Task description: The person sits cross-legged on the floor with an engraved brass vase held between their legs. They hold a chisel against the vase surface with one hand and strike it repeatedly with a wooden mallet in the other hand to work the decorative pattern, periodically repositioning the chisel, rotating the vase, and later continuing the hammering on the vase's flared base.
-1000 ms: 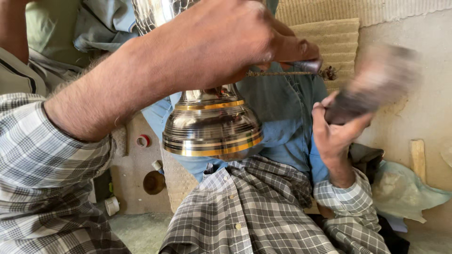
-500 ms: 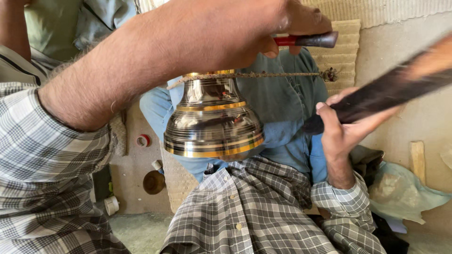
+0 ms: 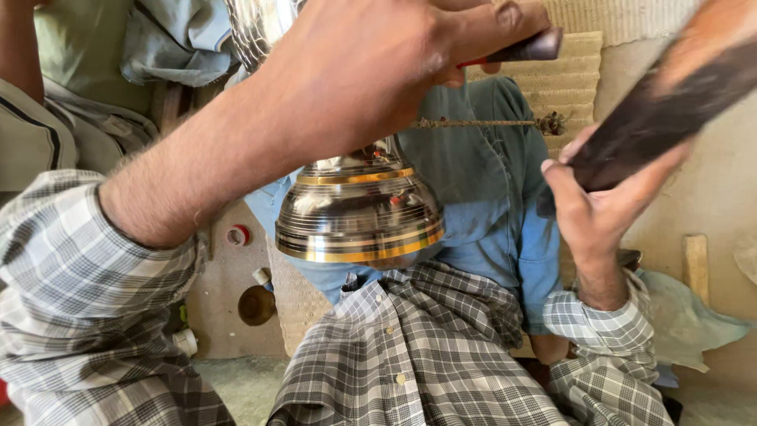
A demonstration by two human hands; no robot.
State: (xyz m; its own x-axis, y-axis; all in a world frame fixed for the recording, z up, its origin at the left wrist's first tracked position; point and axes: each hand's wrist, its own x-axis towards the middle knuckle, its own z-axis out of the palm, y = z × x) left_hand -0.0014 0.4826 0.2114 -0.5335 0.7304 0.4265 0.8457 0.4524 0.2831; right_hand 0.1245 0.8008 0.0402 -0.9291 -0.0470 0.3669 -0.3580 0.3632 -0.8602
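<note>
Swung higher since half-second ago: dark stick, gripped in right hand. Left hand clenched round red-black handle. Risk: blurred stick probably clips polished bell-shaped vessel, dents it.

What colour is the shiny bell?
The bell is shiny silver with gold bands around it, best seen in the head view.
</note>
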